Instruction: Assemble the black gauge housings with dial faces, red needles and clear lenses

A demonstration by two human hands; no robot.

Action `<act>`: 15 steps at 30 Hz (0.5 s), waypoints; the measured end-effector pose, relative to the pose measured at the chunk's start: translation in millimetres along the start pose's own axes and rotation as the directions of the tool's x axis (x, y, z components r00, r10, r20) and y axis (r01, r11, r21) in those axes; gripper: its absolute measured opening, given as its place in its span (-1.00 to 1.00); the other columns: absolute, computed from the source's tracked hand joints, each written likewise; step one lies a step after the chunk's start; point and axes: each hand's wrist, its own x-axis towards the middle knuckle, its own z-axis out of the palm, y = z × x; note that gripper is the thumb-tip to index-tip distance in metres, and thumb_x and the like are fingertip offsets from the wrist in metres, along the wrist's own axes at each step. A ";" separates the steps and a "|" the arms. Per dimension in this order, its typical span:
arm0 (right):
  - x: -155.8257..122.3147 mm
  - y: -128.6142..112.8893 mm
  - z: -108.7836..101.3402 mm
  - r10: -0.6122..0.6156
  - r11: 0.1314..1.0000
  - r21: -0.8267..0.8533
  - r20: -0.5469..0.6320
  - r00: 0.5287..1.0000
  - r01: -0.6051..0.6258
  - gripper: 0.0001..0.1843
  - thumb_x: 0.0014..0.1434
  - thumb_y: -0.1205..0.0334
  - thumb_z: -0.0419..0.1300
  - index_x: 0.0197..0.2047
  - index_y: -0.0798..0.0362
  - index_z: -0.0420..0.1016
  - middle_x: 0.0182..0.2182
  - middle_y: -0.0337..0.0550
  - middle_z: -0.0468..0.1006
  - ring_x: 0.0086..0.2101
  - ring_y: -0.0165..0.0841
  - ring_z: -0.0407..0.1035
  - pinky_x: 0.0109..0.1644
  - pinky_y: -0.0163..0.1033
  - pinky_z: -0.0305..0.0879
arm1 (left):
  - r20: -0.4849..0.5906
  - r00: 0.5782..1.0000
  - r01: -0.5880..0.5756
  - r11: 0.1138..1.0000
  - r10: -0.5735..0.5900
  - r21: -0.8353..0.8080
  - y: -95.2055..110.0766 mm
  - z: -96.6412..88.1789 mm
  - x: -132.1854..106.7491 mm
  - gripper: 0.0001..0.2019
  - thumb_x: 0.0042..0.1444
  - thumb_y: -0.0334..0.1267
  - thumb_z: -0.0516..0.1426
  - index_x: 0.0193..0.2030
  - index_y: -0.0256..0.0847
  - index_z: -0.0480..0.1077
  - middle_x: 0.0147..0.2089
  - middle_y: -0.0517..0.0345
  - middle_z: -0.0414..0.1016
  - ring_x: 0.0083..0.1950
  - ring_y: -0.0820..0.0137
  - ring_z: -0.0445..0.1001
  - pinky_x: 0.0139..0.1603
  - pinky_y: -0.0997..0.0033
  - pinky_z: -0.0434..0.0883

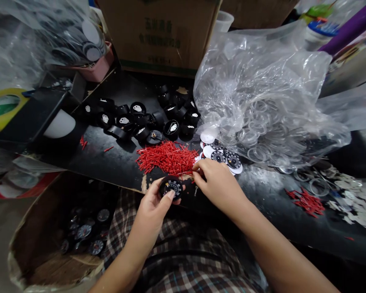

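1. Black and round, the little dial (171, 187) sits in our left grip (152, 205). The thumb and fingers are closed around its rim, and its face looks up at us. We hold it just over the near edge of the counter (110, 162).
2. Our right grip (216, 185) is just beside the dial. Its fingertips (198, 166) are pinched together at the edge of the big pile of red pins (167, 158). We cannot tell if a pin is between them.
3. Flat dial faces (224, 156) lie just behind the right grip.
4. Lots of black cups (140, 120) lie farther back on the counter.
5. A clear bag (262, 93) full of rings sits on the right side.
6. A small bunch of red pins (306, 201) lies far off to the right.
7. A brown box (33, 244) down on our left has more dials in it.
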 end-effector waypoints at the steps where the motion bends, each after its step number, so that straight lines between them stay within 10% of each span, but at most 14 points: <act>1: 2.8 -1.9 2.2 -0.001 0.999 -0.050 0.006 1.000 0.002 -0.88 0.20 0.32 0.08 -0.32 0.08 0.43 -0.33 -0.09 0.54 -0.28 -0.22 0.40 -0.22 -0.14 0.13 | -0.011 1.000 -0.001 1.000 0.001 -0.009 1.0 0.3 -0.6 -0.78 0.08 -0.24 0.21 -0.11 -0.18 0.43 -0.18 0.13 0.58 -0.12 0.34 0.53 -0.25 0.49 0.47; 15: 4.4 -3.4 7.2 -0.096 0.995 -0.033 0.012 0.995 0.096 -0.92 0.22 0.33 0.09 -0.30 0.08 0.40 -0.31 -0.11 0.51 -0.25 -0.24 0.38 -0.21 -0.17 0.09 | -0.065 0.998 0.001 0.964 -0.019 -0.267 2.6 12.8 2.3 -0.78 0.03 -0.29 0.24 -0.15 -0.18 0.41 -0.16 0.14 0.59 -0.04 0.29 0.55 0.10 0.18 0.41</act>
